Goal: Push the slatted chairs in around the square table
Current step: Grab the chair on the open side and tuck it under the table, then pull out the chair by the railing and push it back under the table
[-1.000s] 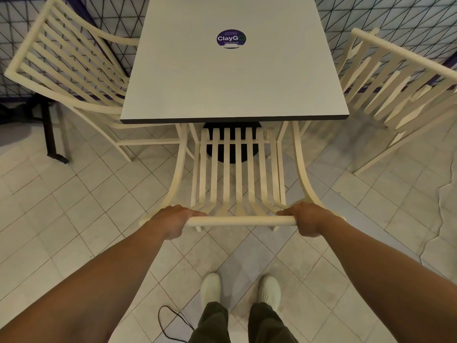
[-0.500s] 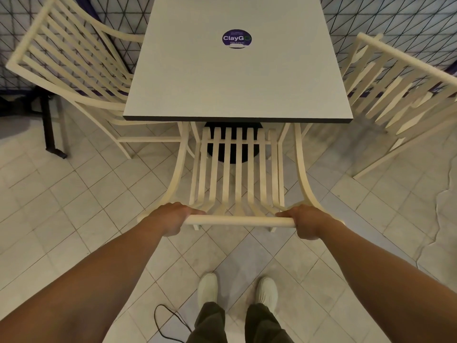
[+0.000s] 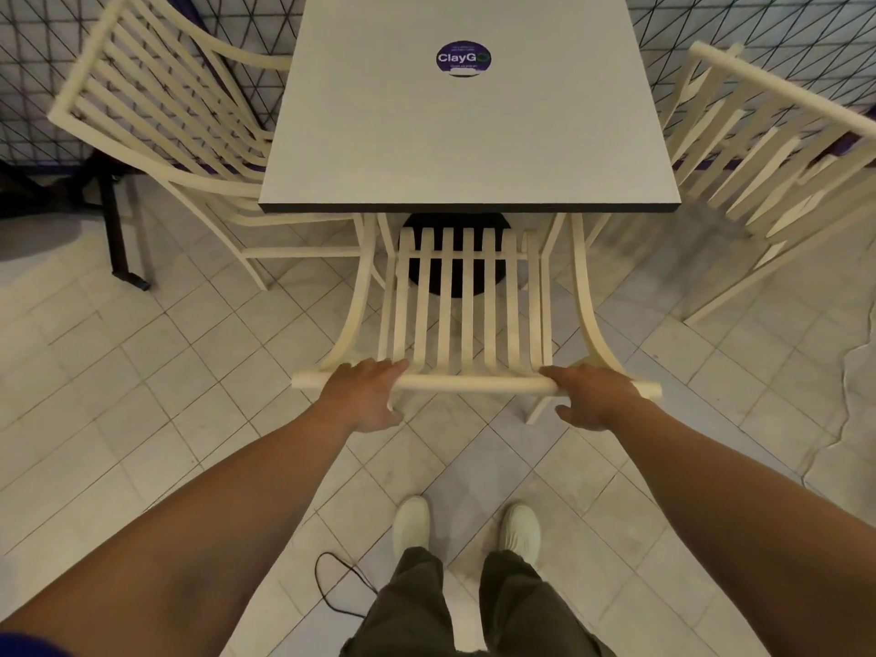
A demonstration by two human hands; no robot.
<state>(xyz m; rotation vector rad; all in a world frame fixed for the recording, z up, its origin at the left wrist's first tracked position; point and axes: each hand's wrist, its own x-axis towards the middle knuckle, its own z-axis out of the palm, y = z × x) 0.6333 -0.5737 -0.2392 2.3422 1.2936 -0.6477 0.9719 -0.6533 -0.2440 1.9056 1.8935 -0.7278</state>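
Head view: I'm standing behind the near chair (image 3: 467, 305), both hands on its top rail (image 3: 474, 384), which is running left-right straight ahead of me. My left hand (image 3: 362, 395) is lying over the rail's left part with fingers (image 3: 388, 367) loosened and draped, thumb hanging clear below; my right hand (image 3: 595, 395) is doing the same at the right part, not clenching. The seat is already sitting partly under the bench (image 3: 467, 135), directly forward of both hands, neither nearer. Chair is cream, hard curved slats, smooth rounded rail; bench top is flat matte grey with a dark edge and a round sticker (image 3: 463, 58). The left chair (image 3: 161, 111) and right chair (image 3: 768, 149) are angled beside the bench. Floor (image 3: 142, 395) is pale tile.
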